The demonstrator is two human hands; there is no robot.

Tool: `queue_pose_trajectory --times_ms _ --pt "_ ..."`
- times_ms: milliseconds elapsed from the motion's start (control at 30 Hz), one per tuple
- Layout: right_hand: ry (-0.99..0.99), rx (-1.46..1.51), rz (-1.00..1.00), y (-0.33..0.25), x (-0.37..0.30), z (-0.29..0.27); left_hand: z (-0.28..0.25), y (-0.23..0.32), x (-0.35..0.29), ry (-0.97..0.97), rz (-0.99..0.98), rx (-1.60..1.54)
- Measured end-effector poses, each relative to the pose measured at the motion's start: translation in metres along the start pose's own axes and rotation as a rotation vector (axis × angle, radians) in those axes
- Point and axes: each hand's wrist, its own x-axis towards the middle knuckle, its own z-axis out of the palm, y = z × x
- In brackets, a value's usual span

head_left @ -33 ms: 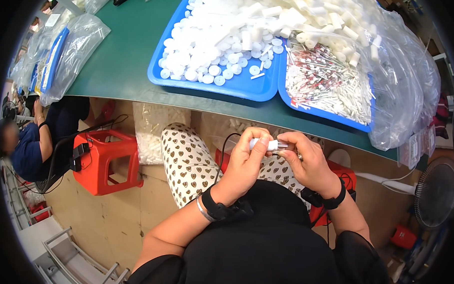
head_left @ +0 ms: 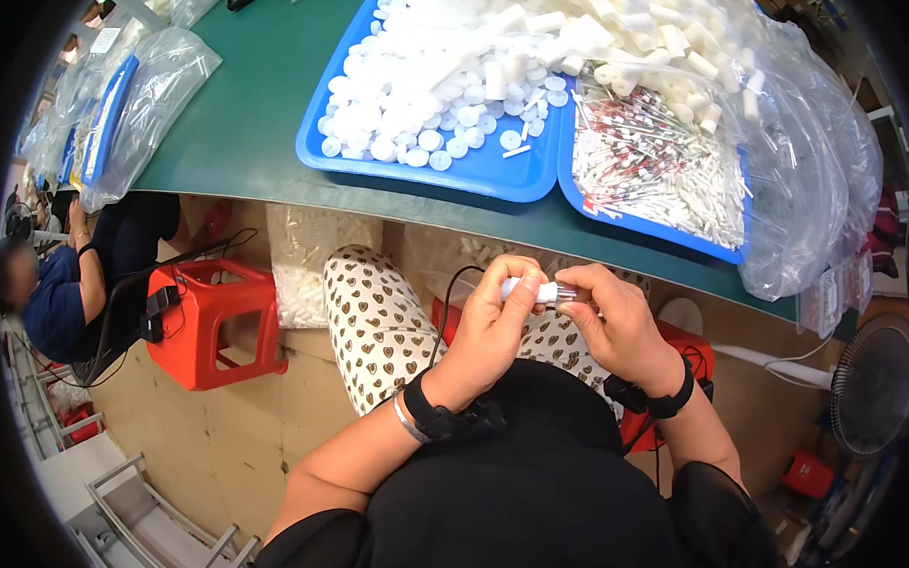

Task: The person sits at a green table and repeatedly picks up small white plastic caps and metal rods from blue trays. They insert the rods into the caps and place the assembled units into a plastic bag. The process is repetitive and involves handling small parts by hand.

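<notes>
At the lower middle of the frame, nearest to the camera, is the person's black shirt [head_left: 501, 473], and from it two bare forearms go up to the middle. Each wrist wears a black band, and beside the band on the left wrist there is also a silver bracelet [head_left: 409, 420]. A little above, right of the centre of the frame, the left hand [head_left: 486, 328] has its thumb and fingers clamped on a small white tube [head_left: 543, 293], which lies almost level between the two hands. The right hand [head_left: 616, 318] pinches with thumb and fingertips at the clear end [head_left: 567, 293] of this tube (the fingers cover a part of it, so I cannot tell its full shape). Below the hands are the trousers [head_left: 375, 307], pale with dark heart shapes. Farther, across the upper part of the frame, stands a green table [head_left: 238, 111]. On it, at upper centre, a blue tray [head_left: 441, 182] carries many white discs [head_left: 419, 125], and just beside it, at upper right, a smaller tray [head_left: 663, 236] is full of thin white and red sticks [head_left: 640, 152]. A clear plastic bag [head_left: 821, 181] hangs over the table edge at the right. At the far left, near a red stool [head_left: 206, 343], sits another person [head_left: 60, 303] in dark blue.
</notes>
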Motion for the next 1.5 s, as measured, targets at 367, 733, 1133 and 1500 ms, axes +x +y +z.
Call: queue_pose_trajectory --times_ms 367,733,1133,1500 --pt "-0.024 0.060 -0.024 0.001 -0.003 0.020 0.011 -0.002 -0.003 -0.077 -0.158 -0.255" --pt "0.060 -0.085 -0.089 0.005 0.009 0.029 0.003 0.006 0.007 -0.090 -0.233 -0.437" --pt "-0.011 -0.292 -0.198 0.004 0.007 0.035 -0.004 -0.011 -0.006 -0.063 -0.313 -0.739" --pt "0.030 -0.362 -0.112 0.004 0.013 0.044 -0.013 -0.007 -0.001 -0.022 -0.330 -0.691"
